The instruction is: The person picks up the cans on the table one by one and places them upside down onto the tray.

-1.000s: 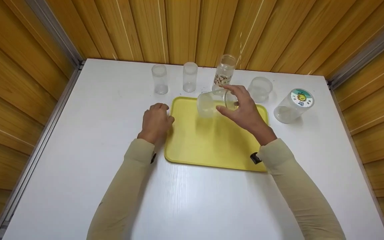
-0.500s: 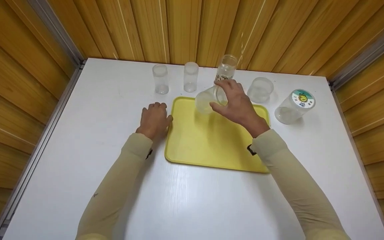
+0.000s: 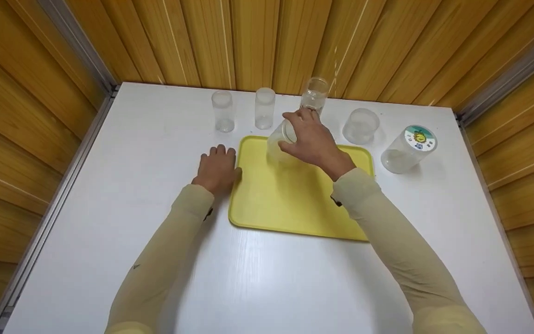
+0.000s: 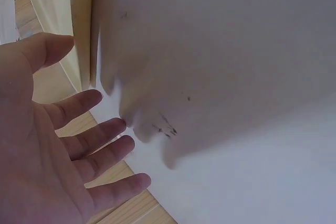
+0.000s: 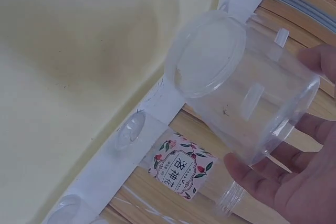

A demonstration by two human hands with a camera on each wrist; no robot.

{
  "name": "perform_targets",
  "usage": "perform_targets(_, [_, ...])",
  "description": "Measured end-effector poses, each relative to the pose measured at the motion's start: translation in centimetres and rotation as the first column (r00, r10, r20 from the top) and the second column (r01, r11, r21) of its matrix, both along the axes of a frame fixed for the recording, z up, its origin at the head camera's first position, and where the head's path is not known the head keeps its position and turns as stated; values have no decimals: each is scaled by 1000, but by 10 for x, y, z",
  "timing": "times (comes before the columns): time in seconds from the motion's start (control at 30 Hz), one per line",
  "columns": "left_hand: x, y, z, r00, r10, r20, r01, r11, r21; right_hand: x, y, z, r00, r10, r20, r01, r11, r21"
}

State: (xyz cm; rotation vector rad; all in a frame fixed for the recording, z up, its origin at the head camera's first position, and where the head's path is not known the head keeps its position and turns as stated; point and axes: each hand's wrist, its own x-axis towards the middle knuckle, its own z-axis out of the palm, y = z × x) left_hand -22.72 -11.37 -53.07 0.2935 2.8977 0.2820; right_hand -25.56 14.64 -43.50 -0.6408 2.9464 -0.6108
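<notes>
My right hand [image 3: 313, 141] holds a clear plastic jar [image 3: 276, 147], tilted, above the far left part of a yellow tray [image 3: 295, 204]. In the right wrist view, thumb and fingers grip one end of the jar [image 5: 247, 82], and its round, cloudy other end faces the tray. No contents show inside. Beside the tray's left edge is my left hand [image 3: 217, 169], palm down, with spread, relaxed fingers and nothing in them. Its thumb is at the tray's edge [image 4: 83, 24]; whether they touch, I cannot tell.
Along the back of the white table [image 3: 155, 139] stand two slim clear jars [image 3: 223, 111], [image 3: 264, 109], a clear bottle [image 3: 315, 93] with a flowered label [image 5: 184, 166], and a short wide jar [image 3: 361, 126]. A large jar [image 3: 408, 149] with a sticker-topped lid is at right.
My right hand has moved left over the tray with the jar, whose gripped end has swung upward. My left hand stays beside the tray, its fingers spread a little more.
</notes>
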Motion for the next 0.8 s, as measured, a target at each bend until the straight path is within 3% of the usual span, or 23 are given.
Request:
perform_targets(0.13, [-1, 1, -1, 1000, -9, -5, 9, 1000, 0, -3, -7, 0, 999, -5, 41, 3, 999, 48])
perform_targets(0.43, [-3, 0, -4, 1000, 4, 22, -5, 999, 35, -7, -26, -5, 999, 31, 40, -35, 994, 104])
perform_targets(0.8, [-5, -2, -6, 1000, -5, -6, 5, 999, 39, -14, -46, -9, 997, 51, 51, -59, 984, 170])
